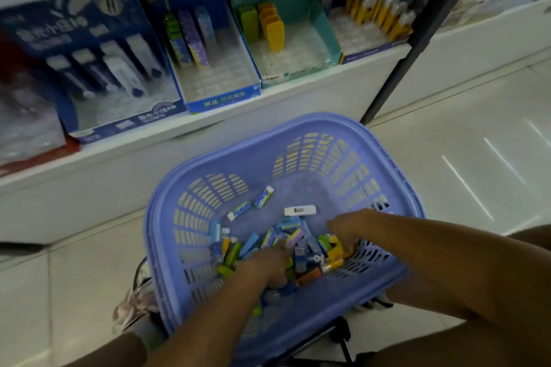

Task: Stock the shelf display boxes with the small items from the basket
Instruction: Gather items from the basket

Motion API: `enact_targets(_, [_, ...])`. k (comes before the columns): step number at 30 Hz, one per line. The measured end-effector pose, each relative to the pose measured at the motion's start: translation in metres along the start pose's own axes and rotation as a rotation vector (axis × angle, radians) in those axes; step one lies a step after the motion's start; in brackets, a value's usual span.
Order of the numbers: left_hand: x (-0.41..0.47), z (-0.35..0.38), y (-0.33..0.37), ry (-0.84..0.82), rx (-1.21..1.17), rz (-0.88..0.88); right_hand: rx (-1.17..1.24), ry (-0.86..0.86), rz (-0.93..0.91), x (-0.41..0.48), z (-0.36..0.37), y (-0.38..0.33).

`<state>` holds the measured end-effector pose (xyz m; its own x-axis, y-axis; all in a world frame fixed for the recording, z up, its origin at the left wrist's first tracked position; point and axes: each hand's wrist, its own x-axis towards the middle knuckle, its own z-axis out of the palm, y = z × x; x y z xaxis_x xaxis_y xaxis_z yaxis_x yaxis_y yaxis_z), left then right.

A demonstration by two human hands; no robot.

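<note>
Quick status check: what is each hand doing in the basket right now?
Left hand: fingers dug into the pile of small items in the basket; grip cannot be told.
Right hand: at the pile too, blurred; cannot be told.

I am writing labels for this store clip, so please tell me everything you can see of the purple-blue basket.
The basket is lilac-blue and looks like plastic. It is rectangular with rounded corners, a thick rim and slotted walls. It stands upright and open in front of the shelf. A heap of small colourful items lies at its near end, and a few lie apart, further in. The left hand and right hand reach into the heap. What supports the basket is hidden.
</note>
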<state>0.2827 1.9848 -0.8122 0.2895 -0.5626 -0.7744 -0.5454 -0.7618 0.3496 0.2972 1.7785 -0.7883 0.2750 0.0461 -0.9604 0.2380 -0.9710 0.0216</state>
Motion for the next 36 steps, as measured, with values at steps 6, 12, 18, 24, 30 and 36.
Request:
enact_targets(6, [0.004, -0.016, 0.006, -0.016, -0.149, -0.099, -0.092, -0.034, -0.024, 0.013, 0.001, -0.001])
enact_targets(12, [0.007, -0.041, 0.009, 0.108, -0.291, -0.147, 0.06, -0.082, -0.019, -0.006, -0.02, 0.013])
enact_targets(18, [-0.014, -0.09, 0.02, 0.404, -0.512, 0.092, 0.694, -0.092, -0.256, -0.053, -0.078, 0.022])
enact_targets(24, [-0.048, -0.151, 0.031, 0.602, -0.63, 0.104, 0.988, 0.219, -0.486, -0.116, -0.119, 0.04])
enact_targets(30, [-0.099, -0.181, 0.017, 0.768, -1.071, 0.178, 1.366, 0.384, -0.745, -0.153, -0.138, 0.048])
enact_targets(36, [-0.119, -0.173, 0.007, 0.873, -1.683, 0.133, 1.463, 0.581, -0.8, -0.167, -0.154, 0.032])
